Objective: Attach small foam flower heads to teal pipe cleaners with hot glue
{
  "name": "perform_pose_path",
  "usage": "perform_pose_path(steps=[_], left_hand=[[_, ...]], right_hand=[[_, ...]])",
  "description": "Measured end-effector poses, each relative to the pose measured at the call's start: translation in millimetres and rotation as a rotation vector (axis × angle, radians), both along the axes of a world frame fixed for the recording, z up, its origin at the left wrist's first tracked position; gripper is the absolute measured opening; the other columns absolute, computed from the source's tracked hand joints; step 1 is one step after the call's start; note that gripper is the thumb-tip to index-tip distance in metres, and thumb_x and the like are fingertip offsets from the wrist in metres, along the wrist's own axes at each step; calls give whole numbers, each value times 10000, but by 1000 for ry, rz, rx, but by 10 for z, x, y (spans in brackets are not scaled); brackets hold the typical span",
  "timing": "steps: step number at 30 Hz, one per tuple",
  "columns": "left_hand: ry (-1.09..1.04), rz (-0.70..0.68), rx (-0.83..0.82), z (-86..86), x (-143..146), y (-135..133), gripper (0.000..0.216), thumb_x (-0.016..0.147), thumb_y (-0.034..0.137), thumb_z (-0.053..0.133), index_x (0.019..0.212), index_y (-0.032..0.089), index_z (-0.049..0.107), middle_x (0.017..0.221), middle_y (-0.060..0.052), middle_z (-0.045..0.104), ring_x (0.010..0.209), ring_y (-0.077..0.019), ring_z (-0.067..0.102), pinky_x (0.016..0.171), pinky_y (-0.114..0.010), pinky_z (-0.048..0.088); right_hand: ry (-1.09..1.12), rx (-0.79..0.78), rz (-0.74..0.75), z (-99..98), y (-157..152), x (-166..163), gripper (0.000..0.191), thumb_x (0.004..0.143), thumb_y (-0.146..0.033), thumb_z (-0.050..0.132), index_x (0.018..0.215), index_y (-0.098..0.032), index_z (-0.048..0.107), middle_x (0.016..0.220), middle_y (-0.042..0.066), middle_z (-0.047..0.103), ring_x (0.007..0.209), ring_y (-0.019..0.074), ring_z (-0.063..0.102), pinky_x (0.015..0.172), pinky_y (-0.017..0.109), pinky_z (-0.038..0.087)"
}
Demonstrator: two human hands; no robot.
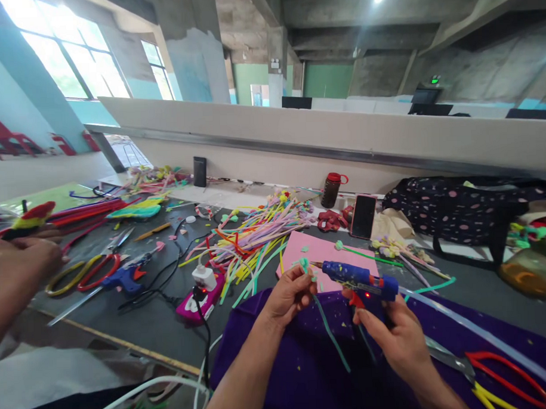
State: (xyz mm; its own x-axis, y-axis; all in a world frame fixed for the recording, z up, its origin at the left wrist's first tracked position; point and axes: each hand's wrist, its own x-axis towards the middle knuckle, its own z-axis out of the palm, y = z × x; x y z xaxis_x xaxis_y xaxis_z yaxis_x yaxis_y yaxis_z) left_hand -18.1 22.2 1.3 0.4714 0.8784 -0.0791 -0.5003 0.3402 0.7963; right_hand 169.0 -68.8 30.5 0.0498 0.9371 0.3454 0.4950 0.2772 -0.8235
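Observation:
My left hand (290, 294) pinches a green pipe-cleaner flower (304, 265), whose long green stem (332, 333) hangs down over the dark purple cloth (283, 377). In my right hand (400, 334) is a blue glue gun (353, 274), gripped by its handle with fingers near the orange trigger. Its nozzle points left, close to the flower; whether they touch I cannot tell. A small red light glows on its body, and a clear glue stick (465, 323) runs out of its back. Under the work lies a pink sheet (296, 245). Another green-stemmed flower (339, 245) rests on it.
Scissors (469, 364) lie at my right. Piled pipe cleaners (260, 229) cover the middle. To the left are a pink power strip (200, 299), another glue gun (126, 278) and a co-worker's hand (26, 261). A phone (363, 216), bottle (331, 190) and dark bag (461, 213) stand behind.

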Motion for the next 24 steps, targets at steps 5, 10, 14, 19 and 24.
perform_pose_path(steps=[5,10,14,19,24], left_hand=[[13,20,15,-9,9,8,216,688,301,639,735,144,498,551,21,573,313,-15,436,279,-100,226],[51,28,15,-25,18,9,241,669,317,651,764,148,508,552,22,575,324,-19,444,282,-103,224],[64,24,31,-44,17,11,229,684,314,637,778,149,508,557,22,578,324,-14,436,290,-100,228],[104,32,34,-37,27,10,238,687,328,633,773,142,510,557,20,580,323,-17,436,288,-104,221],[136,55,45,-6,41,-5,242,683,339,635,771,146,519,566,20,588,330,-17,440,292,-105,215]], right_hand=[[-119,147,-49,-95,-6,31,251,780,-293,535,1005,-184,566,916,49,660,855,195,606,781,278,472],[-145,165,0,-138,6,42,256,800,-276,510,1038,-191,550,995,45,640,917,195,591,791,270,463],[-178,176,17,-118,-2,31,247,804,-269,503,1037,-204,550,971,35,644,911,191,590,812,279,445],[-194,163,12,-140,-7,35,222,812,-274,482,1010,-212,561,926,38,646,870,200,597,791,298,450],[-213,156,-4,-188,-5,46,217,809,-282,481,995,-215,569,923,49,639,869,217,595,809,327,444]])
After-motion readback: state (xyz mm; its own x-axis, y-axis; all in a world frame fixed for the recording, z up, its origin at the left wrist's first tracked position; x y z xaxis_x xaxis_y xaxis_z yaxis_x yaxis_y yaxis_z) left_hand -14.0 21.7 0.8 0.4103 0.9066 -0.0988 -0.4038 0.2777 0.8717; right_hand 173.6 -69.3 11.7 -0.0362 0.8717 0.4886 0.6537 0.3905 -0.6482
